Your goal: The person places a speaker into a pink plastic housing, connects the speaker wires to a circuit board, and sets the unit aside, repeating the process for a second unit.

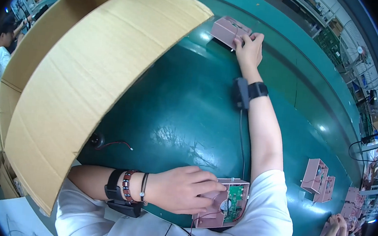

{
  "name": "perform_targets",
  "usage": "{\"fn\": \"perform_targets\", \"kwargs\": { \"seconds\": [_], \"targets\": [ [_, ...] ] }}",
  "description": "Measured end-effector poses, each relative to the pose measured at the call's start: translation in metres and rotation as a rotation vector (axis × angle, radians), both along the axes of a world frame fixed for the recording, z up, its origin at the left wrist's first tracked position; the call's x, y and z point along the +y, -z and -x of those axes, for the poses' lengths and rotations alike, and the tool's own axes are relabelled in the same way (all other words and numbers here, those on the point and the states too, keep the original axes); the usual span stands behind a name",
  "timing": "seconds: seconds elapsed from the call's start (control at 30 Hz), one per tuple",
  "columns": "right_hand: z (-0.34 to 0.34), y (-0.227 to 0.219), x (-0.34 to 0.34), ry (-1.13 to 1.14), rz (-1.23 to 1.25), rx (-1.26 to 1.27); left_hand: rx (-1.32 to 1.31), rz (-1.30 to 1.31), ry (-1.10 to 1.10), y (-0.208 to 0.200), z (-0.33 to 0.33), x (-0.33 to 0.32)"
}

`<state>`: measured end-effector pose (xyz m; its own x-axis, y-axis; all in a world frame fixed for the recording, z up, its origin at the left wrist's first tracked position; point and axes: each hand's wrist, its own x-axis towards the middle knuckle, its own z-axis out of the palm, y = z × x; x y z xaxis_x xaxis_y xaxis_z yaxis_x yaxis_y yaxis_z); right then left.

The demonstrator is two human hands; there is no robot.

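Close to my body, a pink open box [210, 220] holds a green circuit board [235, 198], a round part and thin wires. My left hand [187, 187] lies over its left side, palm down, with the fingers stretched out and apart; the fingertips reach into the box, and what lies under them is hidden. My right arm stretches far ahead across the table. At its end my right hand [250, 49] is closed on the near right end of a second pink box [226, 30], where a dark wire shows.
A large cardboard box [99, 60] with a raised flap covers the left side. Beside it lies a round black part [97, 140] with red and black wires. More pink boxes [315, 176] stand at right on the green table [175, 117]. Another person's hands [336, 225] work at lower right.
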<state>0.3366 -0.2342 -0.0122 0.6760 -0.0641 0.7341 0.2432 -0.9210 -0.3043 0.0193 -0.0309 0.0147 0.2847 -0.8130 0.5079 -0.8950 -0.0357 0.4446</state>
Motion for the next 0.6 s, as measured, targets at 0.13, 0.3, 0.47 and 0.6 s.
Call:
{"fn": "perform_targets", "kwargs": {
  "seconds": [0.13, 0.3, 0.47, 0.6],
  "targets": [
    [0.047, -0.002, 0.006, -0.030, -0.046, -0.113, 0.018, -0.029, 0.051, 0.002, -0.003, 0.000],
    [0.135, -0.001, 0.009, -0.181, -0.022, 0.059, -0.076, -0.057, 0.072, -0.003, -0.003, 0.000],
    [0.192, -0.002, -0.017, -0.172, 0.075, 0.156, -0.040, -0.096, 0.133, -0.007, -0.009, -0.001],
    [0.220, -0.014, -0.053, -0.212, 0.056, 0.018, -0.007, -0.114, 0.179, -0.007, -0.013, -0.002]
  ]
}}
